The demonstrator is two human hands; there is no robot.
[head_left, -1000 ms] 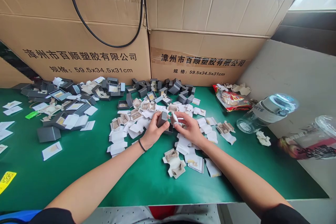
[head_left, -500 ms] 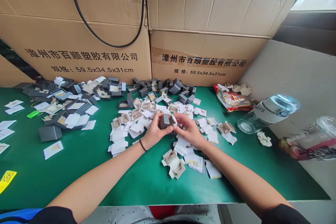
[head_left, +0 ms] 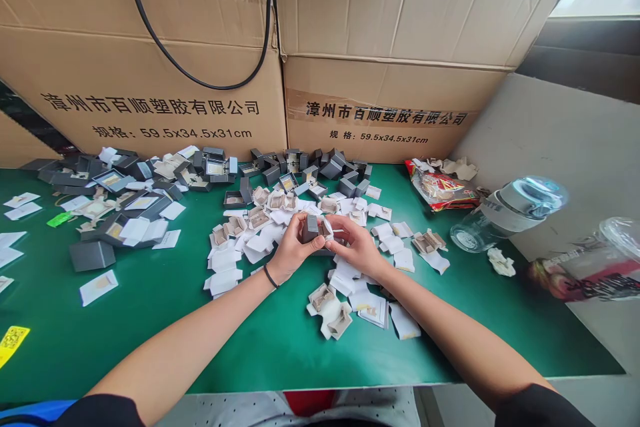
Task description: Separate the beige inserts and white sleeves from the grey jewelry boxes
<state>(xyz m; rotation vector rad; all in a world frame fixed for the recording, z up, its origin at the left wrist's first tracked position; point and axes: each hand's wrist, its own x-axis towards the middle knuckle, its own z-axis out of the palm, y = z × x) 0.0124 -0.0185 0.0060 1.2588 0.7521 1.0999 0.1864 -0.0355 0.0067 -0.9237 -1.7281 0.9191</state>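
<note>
My left hand [head_left: 291, 250] is closed around a small grey box [head_left: 309, 227], held just above the green table [head_left: 150, 320]. My right hand [head_left: 356, 245] meets it from the right, its fingers pinching a small white insert [head_left: 327, 227] against the box's open side. Both hands hover over a scatter of white and beige inserts [head_left: 235, 260]. More small grey boxes [head_left: 320, 170] lie in a heap just behind the hands. A pair of folded inserts [head_left: 333, 310] rests on the table below my right wrist.
Large cardboard cartons [head_left: 200, 80] wall off the back of the table, with a black cable [head_left: 200, 73] hanging across them. Bigger grey boxes and white cards [head_left: 125, 207] spread at the left. A snack bag [head_left: 440, 190], a clear bottle [head_left: 505, 213] and a plastic bag [head_left: 590, 260] lie at the right.
My hands have come closer together: the white insert in my right hand has moved from beside the grey box to against its opening. Nothing else on the table has shifted.
</note>
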